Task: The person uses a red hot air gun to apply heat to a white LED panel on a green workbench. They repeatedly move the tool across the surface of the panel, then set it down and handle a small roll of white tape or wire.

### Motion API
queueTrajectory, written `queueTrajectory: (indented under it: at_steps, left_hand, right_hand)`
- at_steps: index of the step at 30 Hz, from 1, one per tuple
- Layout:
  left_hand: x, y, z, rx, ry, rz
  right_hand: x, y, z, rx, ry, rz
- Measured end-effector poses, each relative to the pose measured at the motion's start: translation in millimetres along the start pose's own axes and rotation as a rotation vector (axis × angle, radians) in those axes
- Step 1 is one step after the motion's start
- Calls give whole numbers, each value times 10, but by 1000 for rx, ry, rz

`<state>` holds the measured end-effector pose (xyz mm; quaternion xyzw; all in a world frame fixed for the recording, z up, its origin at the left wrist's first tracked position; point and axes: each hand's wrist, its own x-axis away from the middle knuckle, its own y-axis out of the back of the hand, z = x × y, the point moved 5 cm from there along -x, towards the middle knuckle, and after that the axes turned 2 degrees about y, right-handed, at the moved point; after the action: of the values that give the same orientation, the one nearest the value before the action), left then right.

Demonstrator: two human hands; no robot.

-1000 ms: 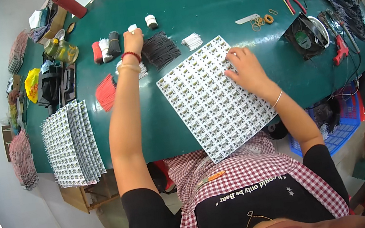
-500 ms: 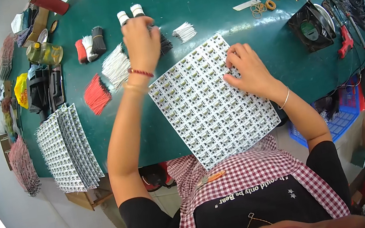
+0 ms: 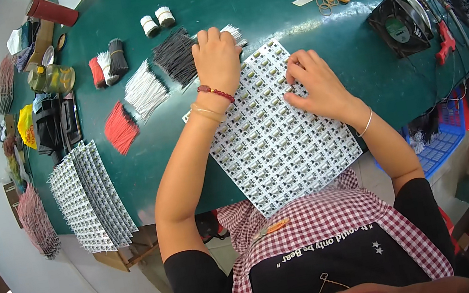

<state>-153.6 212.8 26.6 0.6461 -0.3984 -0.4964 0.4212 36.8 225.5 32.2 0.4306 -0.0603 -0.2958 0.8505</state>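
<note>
A large white circuit-board panel (image 3: 282, 132) with rows of small parts lies tilted in front of me, partly past the table's near edge. Over its far edge is my left hand (image 3: 218, 56), fingers curled down between a pile of black wires (image 3: 174, 58) and short white wires (image 3: 235, 33); its fingertips are hidden, so whatever they hold cannot be made out. My right hand (image 3: 320, 83) rests on the panel's right side, fingers bent, with a gap between thumb and forefinger. To the left lie loose white wires (image 3: 144, 90) and red wires (image 3: 120, 128).
Stacked panels (image 3: 89, 195) stand at the table's left edge. Banded wire bundles (image 3: 117, 57) and two white-wrapped bundles (image 3: 164, 16) lie farther back. A black fan (image 3: 397, 25), a red-handled tool (image 3: 445, 43) and rubber bands (image 3: 327, 4) are on the right. A blue crate (image 3: 439, 146) sits below.
My left hand has moved right and nearer, from beside the white-wrapped bundles to the panel's far edge, uncovering the black wires. My right hand stays about where it was on the panel.
</note>
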Motion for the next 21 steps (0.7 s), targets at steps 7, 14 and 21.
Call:
queueTrajectory:
  at_steps: [7,14,21]
  left_hand:
    - [64,-48,-44,9,-20,-105]
    - [29,-46,-3,120,-64,-169]
    - [138,320,77,420,49,-254]
  right_hand:
    - [26,1,-15,-10,17,-25]
    - [-26,35,4,-1,98,-70]
    - [19,43,41,-17,78,-44]
